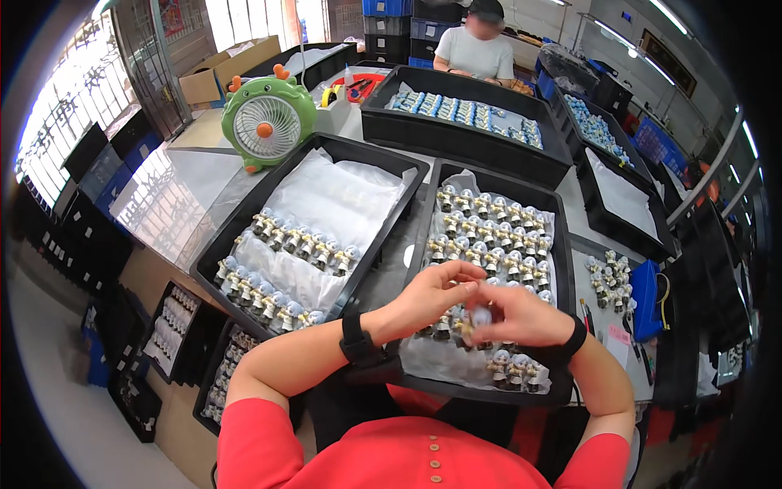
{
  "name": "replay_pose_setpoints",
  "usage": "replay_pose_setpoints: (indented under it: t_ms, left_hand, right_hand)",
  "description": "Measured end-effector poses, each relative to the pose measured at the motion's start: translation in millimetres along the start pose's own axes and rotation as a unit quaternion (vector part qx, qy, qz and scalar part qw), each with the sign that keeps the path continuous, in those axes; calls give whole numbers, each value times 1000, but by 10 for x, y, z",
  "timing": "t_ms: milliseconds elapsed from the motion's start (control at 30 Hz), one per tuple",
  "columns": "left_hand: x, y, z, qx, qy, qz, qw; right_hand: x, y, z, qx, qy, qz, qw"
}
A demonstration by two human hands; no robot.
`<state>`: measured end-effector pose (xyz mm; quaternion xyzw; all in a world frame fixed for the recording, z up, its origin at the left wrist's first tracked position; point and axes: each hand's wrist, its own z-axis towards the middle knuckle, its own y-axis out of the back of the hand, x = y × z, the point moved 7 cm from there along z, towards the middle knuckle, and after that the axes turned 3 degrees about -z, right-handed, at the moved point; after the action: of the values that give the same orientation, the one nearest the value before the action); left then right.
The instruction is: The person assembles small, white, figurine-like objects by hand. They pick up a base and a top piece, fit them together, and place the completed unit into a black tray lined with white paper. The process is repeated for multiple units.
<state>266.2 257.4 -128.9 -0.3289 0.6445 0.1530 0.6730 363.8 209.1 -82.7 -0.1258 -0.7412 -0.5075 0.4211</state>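
1. Left hand [428,297] – fingers curled, fingertips pinching a small figurine [481,315].
2. Right hand [521,314] – closed around the same figurine.
3. Figurine position – held above the near end of the right black tray [562,213].

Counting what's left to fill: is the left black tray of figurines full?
Partly full. The left tray holds two rows of figurines in its near half; bare white lining covers the far half.

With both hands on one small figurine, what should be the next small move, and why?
Probably set the figurine into the gap in the rows of the right tray: both the left hand and right hand hold it just above that tray.
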Motion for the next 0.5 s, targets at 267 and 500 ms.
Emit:
replay_pose_setpoints:
  t_ms: [267, 500]
  left_hand:
    - [-91, 7, 45, -14, -61, -125, 990]
    - [-29, 53, 88, -38, -49, -72, 996]
  right_hand:
    - [-298, 227, 91, -210, 34, 324, 922]
    - [-482, 182, 62, -247, 43, 293, 923]
